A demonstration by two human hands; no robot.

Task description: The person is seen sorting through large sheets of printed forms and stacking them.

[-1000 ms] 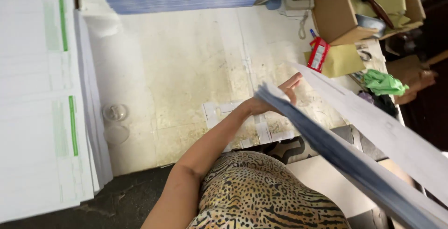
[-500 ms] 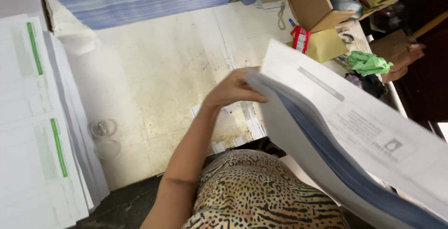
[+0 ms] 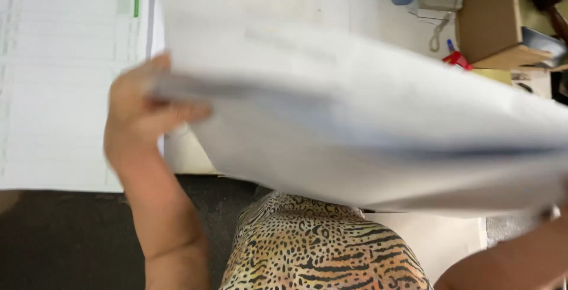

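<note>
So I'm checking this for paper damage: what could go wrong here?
The thick blurred stack of white sheets is pinched at one end by the left hand; the right hand is barely in view. Sheets might slip or fan out. The stack could also knock the pile of green-striped printed forms beside it.

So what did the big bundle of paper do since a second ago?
The bundle of white sheets swung leftward across the table and now covers most of it. The left hand moved with it and holds its left edge, fingers curled over. The right forearm shows at the lower right. The paper stack on the left and the cardboard box stayed put.
</note>
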